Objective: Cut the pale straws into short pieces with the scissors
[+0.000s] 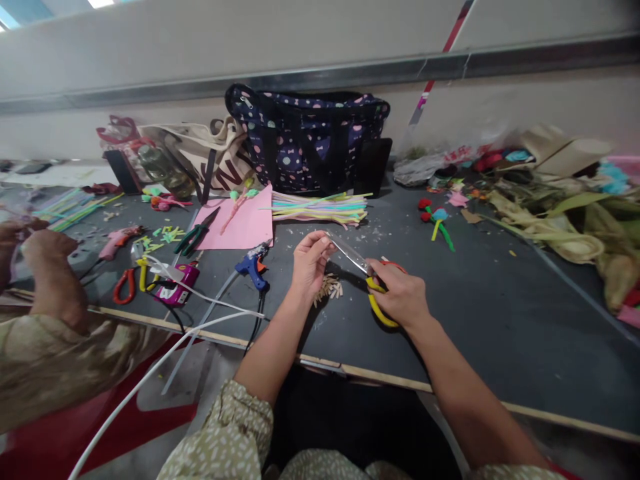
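Note:
My right hand (403,293) grips a pair of scissors (353,255) by its yellow and red handles, the blades pointing up and left. Close to the blade tips, my left hand (313,260) is closed in a pinch; whatever lies between its fingertips is too small to make out. On the dark table below, partly behind my left wrist, lies a pile of small tan strips (329,288). A blue glue gun (255,265) rests left of my left hand. Beyond both hands lies a bundle of pastel pipe cleaners (320,208).
A co-worker's hands (50,267) are at the far left. Pliers (196,233) lie by a pink sheet (255,223). White cable (200,327) crosses the table edge beside a purple power box (177,285). A patterned bag (310,140) stands behind; dried husks (575,227) lie right.

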Motion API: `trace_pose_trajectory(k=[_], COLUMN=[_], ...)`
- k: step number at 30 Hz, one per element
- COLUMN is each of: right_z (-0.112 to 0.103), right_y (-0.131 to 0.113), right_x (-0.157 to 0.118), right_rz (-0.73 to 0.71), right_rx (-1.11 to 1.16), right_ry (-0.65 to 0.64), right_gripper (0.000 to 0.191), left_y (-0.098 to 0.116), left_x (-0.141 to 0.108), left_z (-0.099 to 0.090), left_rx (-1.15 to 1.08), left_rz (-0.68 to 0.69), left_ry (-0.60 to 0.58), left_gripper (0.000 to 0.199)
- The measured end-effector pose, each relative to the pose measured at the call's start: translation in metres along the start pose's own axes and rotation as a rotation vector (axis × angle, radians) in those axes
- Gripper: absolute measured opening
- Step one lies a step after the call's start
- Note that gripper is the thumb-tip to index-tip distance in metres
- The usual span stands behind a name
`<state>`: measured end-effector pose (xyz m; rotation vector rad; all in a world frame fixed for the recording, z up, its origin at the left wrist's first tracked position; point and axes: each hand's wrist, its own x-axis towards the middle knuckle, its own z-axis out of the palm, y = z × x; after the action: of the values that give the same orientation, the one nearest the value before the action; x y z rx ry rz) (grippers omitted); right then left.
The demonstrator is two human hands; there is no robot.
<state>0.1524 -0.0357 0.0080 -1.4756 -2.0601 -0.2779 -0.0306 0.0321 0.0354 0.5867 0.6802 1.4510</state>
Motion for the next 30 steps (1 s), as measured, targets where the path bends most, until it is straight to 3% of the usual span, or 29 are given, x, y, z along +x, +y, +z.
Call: trace_pose_trajectory(k=[30], right_z=[0.0040], right_y=[0.0035], right_x=[-0.0044], right_rz=[0.008], right_rx=[0.095], right_ry=[-0.082], right_gripper=[0.037], left_y=[-0.0005], left_x=[-0.0009], left_z=[0.0003], left_rx=[0.015], left_rz=[-0.031], left_ry=[0.017], left_gripper=[0.024])
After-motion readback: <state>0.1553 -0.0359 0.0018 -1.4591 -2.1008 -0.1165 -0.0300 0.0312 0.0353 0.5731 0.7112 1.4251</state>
